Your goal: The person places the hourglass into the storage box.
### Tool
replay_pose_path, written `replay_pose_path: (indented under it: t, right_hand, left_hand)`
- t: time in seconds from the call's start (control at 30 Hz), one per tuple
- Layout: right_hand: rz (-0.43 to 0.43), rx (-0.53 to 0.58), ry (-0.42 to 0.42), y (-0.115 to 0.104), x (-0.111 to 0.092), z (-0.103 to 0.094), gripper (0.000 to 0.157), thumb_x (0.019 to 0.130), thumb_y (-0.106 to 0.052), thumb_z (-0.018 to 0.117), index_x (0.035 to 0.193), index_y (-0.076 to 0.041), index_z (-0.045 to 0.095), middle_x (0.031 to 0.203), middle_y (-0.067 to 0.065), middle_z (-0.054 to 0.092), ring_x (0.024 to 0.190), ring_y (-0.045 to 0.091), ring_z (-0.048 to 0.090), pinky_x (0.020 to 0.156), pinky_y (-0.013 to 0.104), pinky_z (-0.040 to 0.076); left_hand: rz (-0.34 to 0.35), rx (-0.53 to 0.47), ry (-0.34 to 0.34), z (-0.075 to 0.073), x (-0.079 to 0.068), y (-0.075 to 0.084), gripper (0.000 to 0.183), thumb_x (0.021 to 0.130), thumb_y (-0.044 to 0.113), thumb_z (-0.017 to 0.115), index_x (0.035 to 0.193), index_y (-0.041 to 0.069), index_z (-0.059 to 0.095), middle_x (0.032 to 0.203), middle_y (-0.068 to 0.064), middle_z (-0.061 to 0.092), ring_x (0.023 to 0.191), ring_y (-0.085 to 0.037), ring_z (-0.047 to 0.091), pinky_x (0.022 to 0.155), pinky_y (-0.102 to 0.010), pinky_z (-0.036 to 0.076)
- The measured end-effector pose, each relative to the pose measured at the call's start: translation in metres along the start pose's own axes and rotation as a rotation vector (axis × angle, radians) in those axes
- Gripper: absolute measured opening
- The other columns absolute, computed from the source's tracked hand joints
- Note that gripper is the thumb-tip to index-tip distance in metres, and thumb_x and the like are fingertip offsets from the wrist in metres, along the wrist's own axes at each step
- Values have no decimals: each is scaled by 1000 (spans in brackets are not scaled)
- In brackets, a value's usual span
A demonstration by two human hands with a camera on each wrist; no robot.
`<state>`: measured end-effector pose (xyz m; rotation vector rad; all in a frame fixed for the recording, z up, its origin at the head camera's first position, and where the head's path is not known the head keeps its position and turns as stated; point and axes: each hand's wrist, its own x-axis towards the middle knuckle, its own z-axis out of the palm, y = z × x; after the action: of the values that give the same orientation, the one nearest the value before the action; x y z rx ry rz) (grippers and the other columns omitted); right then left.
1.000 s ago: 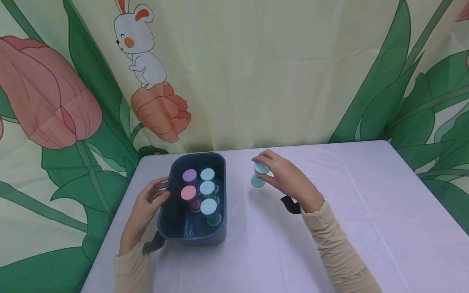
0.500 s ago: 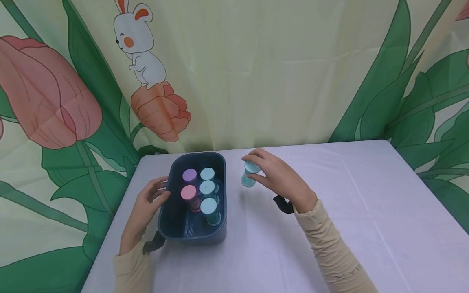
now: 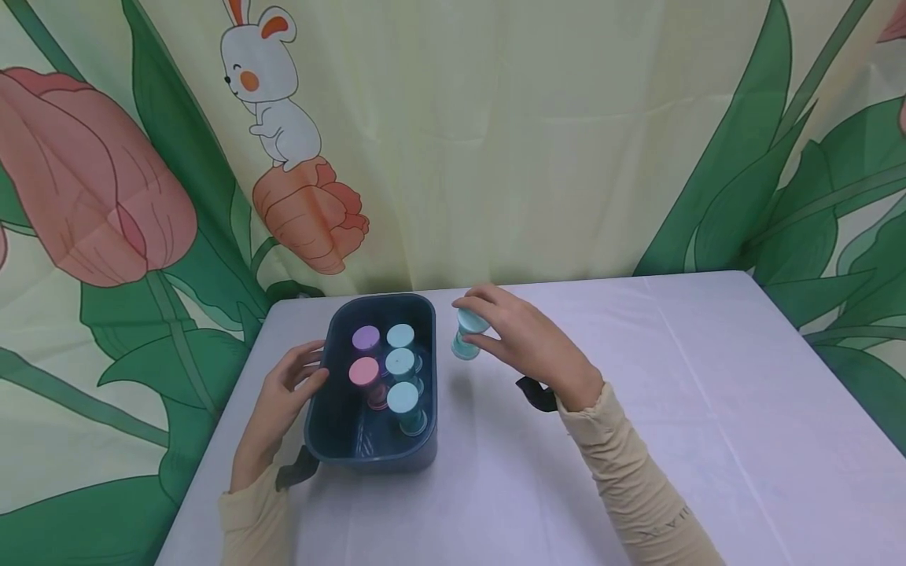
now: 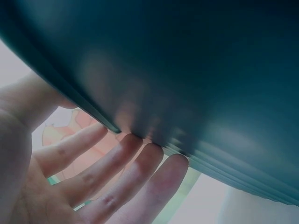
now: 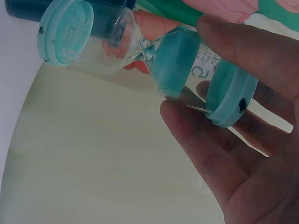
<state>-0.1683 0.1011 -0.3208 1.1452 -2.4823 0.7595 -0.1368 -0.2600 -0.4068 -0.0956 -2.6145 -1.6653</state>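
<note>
My right hand holds a teal sand timer by its upper end, just right of a dark blue bin. The right wrist view shows the timer pinched between thumb and fingers, teal sand in the half nearest the palm and a "5" printed on it. Inside the bin stand three teal-capped sand timers, a purple one and a pink one. My left hand rests against the bin's left side; in the left wrist view its fairly straight fingers touch the bin wall.
Bin and hands are over a table with a white cloth. Close behind its back edge hangs a curtain printed with tulips, leaves and a rabbit on a carrot. Each wrist wears a black strap.
My right hand has carried the teal sand timer left, closer to the bin's right wall. The left hand, the bin and the timers in it have stayed put.
</note>
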Motion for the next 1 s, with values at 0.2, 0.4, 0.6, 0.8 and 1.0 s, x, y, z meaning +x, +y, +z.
replay_pose_path:
  t: [0.2,0.4,0.6,0.8,1.0]
  right_hand:
    - [-8,-15,5,-6,5,1,46,79,-15,74,121,-10,56,113,-1,52,96,11,53,83,25,47]
    - [-33,-14,10,-14,11,1,47,79,-16,74,122,-9,56,112,0,52,97,10,53,84,24,47]
    - [-57,-20,0,-19,15,2,48,78,-15,74,122,-7,56,111,1,53,98,10,53,85,24,47]
    - [-66,-33,-1,-23,18,1,47,78,-16,74,121,-7,56,109,1,53,97,10,52,84,25,48]
    - [-74,-46,4,-27,21,-2,47,79,-17,74,122,-8,55,110,1,53,97,10,52,84,25,48]
  left_hand:
    - [-6,3,1,0,0,2,55,88,36,61,136,20,41,132,-6,46,116,-27,46,94,-55,39]
    - [-1,4,8,-1,-1,1,56,87,36,62,136,20,41,132,-6,46,116,-27,46,94,-54,39]
    - [2,2,6,0,-1,0,55,87,36,62,136,20,41,132,-6,46,116,-27,46,94,-54,39]
    - [4,-4,2,0,0,2,53,88,34,61,136,20,41,131,-7,47,116,-27,46,93,-55,39]
    - [9,-1,-2,0,0,0,52,89,32,60,136,19,42,131,-8,47,116,-28,46,93,-56,39]
